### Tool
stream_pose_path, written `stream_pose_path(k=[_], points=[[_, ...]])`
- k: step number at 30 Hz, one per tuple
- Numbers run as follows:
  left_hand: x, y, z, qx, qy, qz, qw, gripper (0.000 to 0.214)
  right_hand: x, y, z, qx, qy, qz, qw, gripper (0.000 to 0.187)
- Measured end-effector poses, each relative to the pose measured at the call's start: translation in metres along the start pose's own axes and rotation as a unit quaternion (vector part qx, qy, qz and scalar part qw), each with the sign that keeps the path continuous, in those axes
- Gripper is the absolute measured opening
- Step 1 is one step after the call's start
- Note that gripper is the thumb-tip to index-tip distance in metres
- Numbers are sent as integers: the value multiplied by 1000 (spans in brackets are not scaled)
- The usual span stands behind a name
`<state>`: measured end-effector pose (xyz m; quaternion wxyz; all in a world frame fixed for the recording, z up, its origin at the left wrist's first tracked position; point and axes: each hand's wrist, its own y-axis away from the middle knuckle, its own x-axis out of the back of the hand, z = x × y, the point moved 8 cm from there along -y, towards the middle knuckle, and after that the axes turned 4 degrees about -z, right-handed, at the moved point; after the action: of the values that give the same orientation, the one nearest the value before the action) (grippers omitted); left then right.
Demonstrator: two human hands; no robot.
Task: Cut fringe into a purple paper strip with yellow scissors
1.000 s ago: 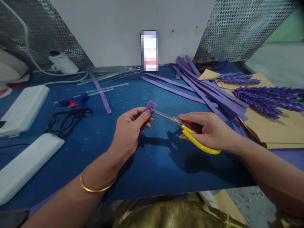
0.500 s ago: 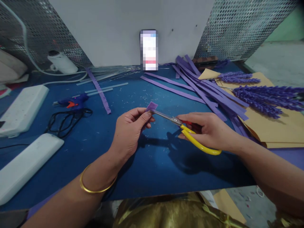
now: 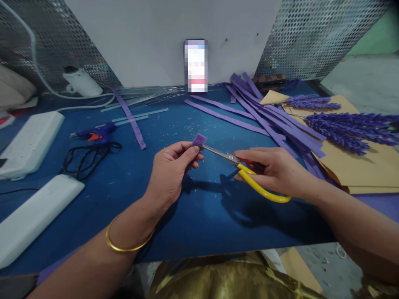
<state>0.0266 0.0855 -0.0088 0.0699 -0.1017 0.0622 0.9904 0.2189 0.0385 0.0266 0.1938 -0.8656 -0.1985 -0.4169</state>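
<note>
Between thumb and fingers, my left hand [image 3: 174, 170] pinches a short purple strip [image 3: 199, 139] that looks like paper, with fine lines across its end. Most of that strip is hidden by the fingers. My right hand [image 3: 274, 172] grips scissors [image 3: 262, 189] with yellow and red handles. Their blades point left and their tips meet the edge of the purple strip, beside my left thumb. The blades look nearly closed. Both hands are above the blue tabletop [image 3: 199, 220].
Long purple strips [image 3: 268, 112] lie at the back right, near purple lavender-like flowers [image 3: 339, 124] on tan paper [image 3: 368, 170]. A blue glue gun [image 3: 96, 133], a notched strip [image 3: 132, 120] and white power strips [image 3: 40, 220] are at left. A phone [image 3: 195, 66] leans on the back panel.
Almost nothing differs. Both hands keep their places, and the scissor tips stay at the edge of the purple strip.
</note>
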Motion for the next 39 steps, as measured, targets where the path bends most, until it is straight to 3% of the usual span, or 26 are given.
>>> stream_pose_path(k=[15,28,39], points=[[1,0,0,-20,-13,-2,1000,11,-3,-1,7,-15,-11,6,1000,35],[-2,-1,-1,3,14,-15,1000,10,-2,-1,5,1,2,-2,1000,35],[-2,-2,-5,36,41,-34,998,13,-6,-1,17,-64,-83,-31,994,36]])
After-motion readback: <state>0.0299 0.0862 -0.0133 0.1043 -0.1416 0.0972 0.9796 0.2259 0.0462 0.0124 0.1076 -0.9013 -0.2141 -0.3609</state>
